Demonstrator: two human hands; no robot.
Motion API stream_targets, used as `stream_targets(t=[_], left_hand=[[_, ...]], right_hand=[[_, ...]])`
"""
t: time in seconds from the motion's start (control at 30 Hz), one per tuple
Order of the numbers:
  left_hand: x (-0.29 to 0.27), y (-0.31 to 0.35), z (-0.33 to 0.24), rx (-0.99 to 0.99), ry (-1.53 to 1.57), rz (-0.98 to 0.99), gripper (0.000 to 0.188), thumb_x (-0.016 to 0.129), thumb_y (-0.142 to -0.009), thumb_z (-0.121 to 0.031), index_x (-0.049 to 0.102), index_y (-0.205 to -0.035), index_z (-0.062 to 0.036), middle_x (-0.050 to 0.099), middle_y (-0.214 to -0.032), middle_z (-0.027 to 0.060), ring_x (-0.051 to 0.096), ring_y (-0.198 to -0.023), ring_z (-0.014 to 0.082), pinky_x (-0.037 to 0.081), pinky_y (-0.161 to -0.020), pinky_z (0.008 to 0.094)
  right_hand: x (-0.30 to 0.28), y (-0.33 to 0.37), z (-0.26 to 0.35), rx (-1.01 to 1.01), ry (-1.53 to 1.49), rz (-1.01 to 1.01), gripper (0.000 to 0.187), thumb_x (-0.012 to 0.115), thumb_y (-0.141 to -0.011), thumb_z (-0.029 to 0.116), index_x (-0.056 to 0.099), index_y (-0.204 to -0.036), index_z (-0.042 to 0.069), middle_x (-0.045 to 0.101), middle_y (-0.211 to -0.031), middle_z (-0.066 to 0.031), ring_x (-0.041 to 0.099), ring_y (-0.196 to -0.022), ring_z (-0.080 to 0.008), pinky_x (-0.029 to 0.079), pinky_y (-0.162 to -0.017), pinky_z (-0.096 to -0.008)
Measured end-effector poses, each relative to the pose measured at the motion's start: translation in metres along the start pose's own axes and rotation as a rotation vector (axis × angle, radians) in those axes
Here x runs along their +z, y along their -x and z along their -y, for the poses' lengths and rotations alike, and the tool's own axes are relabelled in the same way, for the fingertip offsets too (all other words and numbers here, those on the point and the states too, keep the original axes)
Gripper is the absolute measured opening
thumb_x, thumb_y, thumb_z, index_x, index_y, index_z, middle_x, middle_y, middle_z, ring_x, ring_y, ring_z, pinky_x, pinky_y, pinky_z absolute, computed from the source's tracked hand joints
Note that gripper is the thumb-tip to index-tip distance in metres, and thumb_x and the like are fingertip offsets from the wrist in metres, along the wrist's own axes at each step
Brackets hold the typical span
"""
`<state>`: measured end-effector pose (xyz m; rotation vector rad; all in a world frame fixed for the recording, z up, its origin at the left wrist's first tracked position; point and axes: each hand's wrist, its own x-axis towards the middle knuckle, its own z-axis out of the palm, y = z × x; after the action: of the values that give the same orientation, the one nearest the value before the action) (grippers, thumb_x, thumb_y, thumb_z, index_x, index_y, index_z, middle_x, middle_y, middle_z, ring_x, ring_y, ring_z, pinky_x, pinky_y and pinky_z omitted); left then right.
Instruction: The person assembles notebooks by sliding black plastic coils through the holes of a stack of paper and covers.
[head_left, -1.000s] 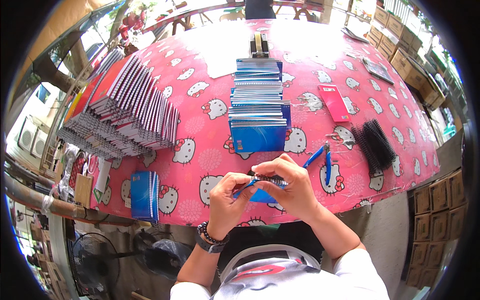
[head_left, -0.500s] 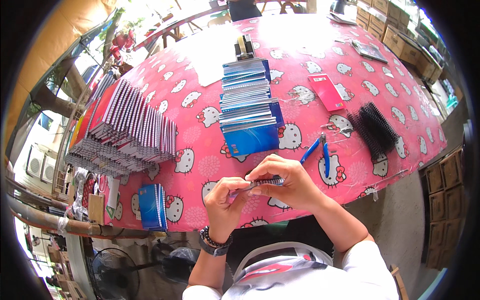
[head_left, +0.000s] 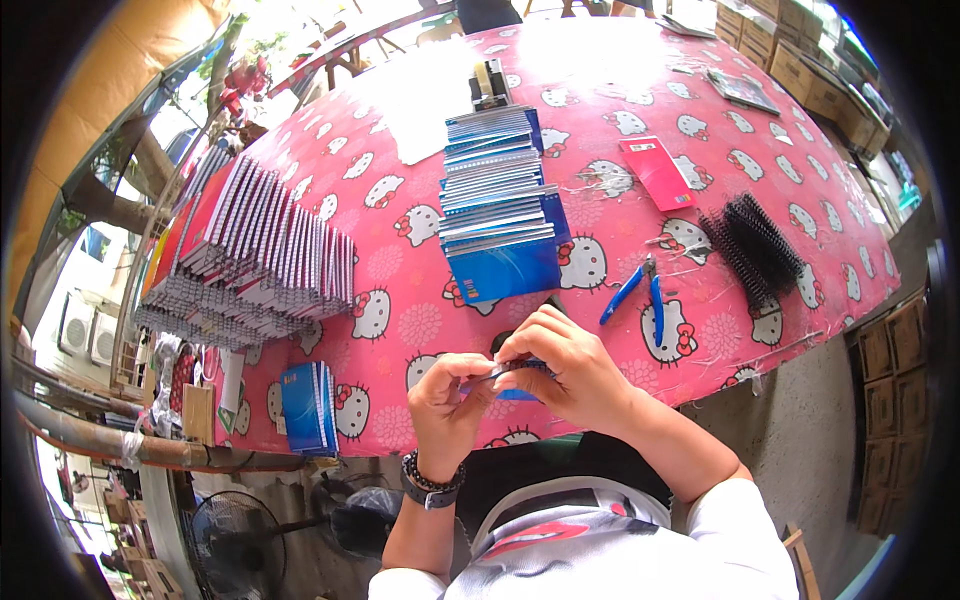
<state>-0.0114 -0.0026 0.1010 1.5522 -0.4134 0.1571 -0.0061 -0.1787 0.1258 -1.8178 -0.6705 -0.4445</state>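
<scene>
Hands stayed together at bench (head_left: 800, 250) edge since earlier; left hand (head_left: 445, 400) and right hand (head_left: 560, 365) both pinched black coil on small blue notebook (head_left: 515, 385). Pliers (head_left: 640, 295), coil pile (head_left: 755, 245), notebook stack (head_left: 500, 200) lay beyond.

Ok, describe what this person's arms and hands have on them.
Both hands are bare, without gloves. The left hand has a dark beaded bracelet at the wrist, with a dark watch-like band just behind it. The right hand wears nothing visible. Forearms are bare, and short white sleeves begin near the shoulders.
</scene>
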Motion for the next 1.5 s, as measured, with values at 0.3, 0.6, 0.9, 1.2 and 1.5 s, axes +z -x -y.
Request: stream_targets(t=[0.3, 0.6, 0.9, 1.2, 1.5], left_hand=[[-0.003, 0.007, 0.0, -0.004, 0.016, -0.017, 0.017, 0.068, -0.079, 0.007, 0.062, -0.093, -0.0007, 0.066, -0.09, 0.0056, 0.062, -0.08, 0.0099, 0.051, -0.073, 0.0242], [-0.025, 0.03, 0.002, 0.091, -0.011, -0.135, 0.02, 0.068, -0.079, 0.005, 0.058, -0.093, -0.0032, 0.065, -0.092, 0.0063, 0.063, -0.085, 0.0128, 0.051, -0.075, 0.0248], [-0.038, 0.046, 0.008, 0.142, -0.019, -0.217, 0.021, 0.067, -0.08, 0.006, 0.056, -0.096, -0.0034, 0.063, -0.093, 0.0091, 0.061, -0.083, 0.0131, 0.049, -0.073, 0.0251], [-0.068, 0.057, -0.014, 0.202, -0.034, -0.318, 0.02, 0.067, -0.08, 0.007, 0.055, -0.094, -0.002, 0.06, -0.092, 0.0091, 0.058, -0.085, 0.0139, 0.047, -0.074, 0.0253], [-0.091, 0.072, -0.012, 0.209, -0.102, -0.384, 0.022, 0.068, -0.083, -0.002, 0.053, -0.098, -0.005, 0.057, -0.097, 0.0059, 0.049, -0.081, 0.009, 0.042, -0.072, 0.0231]], right_hand=[[0.013, 0.003, 0.011, -0.036, 0.094, 0.033, 0.027, 0.064, -0.073, -0.006, 0.059, -0.098, 0.003, 0.06, -0.088, -0.0107, 0.056, -0.082, -0.03, 0.046, -0.071, -0.0374], [0.037, -0.006, 0.022, -0.077, 0.059, 0.155, 0.029, 0.069, -0.073, -0.001, 0.059, -0.099, 0.003, 0.059, -0.088, -0.0104, 0.054, -0.081, -0.0297, 0.046, -0.071, -0.0368], [0.055, -0.013, 0.029, -0.093, 0.04, 0.233, 0.031, 0.065, -0.07, -0.006, 0.06, -0.099, 0.004, 0.06, -0.09, -0.01, 0.055, -0.083, -0.0293, 0.047, -0.073, -0.0374], [0.075, -0.033, 0.041, -0.226, 0.03, 0.378, 0.027, 0.067, -0.073, 0.004, 0.055, -0.097, 0.003, 0.055, -0.09, -0.0095, 0.052, -0.088, -0.0291, 0.045, -0.078, -0.0376], [0.102, -0.029, 0.054, -0.297, 0.167, 0.431, 0.044, 0.07, -0.071, 0.005, 0.053, -0.112, 0.003, 0.056, -0.102, -0.0125, 0.051, -0.095, -0.0313, 0.045, -0.083, -0.04]])
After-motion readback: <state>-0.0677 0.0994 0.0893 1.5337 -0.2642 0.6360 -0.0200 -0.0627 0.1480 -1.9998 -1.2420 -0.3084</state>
